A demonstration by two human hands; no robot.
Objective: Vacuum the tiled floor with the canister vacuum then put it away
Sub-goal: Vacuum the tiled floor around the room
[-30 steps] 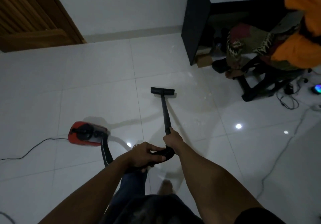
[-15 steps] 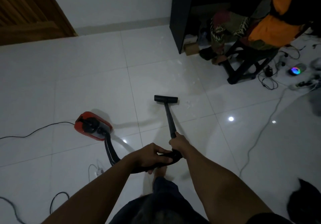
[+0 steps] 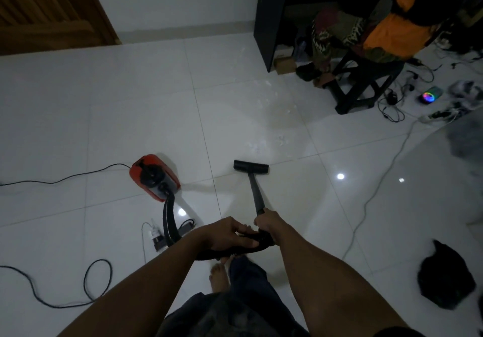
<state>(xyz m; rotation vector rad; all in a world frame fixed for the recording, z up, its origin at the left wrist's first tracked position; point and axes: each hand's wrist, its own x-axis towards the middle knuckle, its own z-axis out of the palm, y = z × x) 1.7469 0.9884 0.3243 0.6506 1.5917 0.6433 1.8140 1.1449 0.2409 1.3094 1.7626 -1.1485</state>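
Observation:
A red canister vacuum (image 3: 154, 177) sits on the white tiled floor (image 3: 104, 117), left of centre. Its black hose (image 3: 168, 221) curves from the canister back to my hands. My left hand (image 3: 227, 236) grips the hose end at the handle. My right hand (image 3: 268, 223) grips the base of the black wand (image 3: 256, 193). The wand slopes forward to the flat black floor head (image 3: 251, 166), which rests on a tile. Pale specks of debris (image 3: 261, 146) lie just beyond the head.
A black power cord (image 3: 65, 178) runs left from the canister, and another loops at lower left (image 3: 96, 281). A power strip (image 3: 167, 234) lies by the hose. A black desk (image 3: 271, 20), a stool (image 3: 363, 80) with draped clothes, loose cables (image 3: 392, 106) and a dark bundle (image 3: 444, 279) crowd the right.
The floor head has been drawn back toward me, away from the desk. The view has shifted back, and the canister now lies closer to the head.

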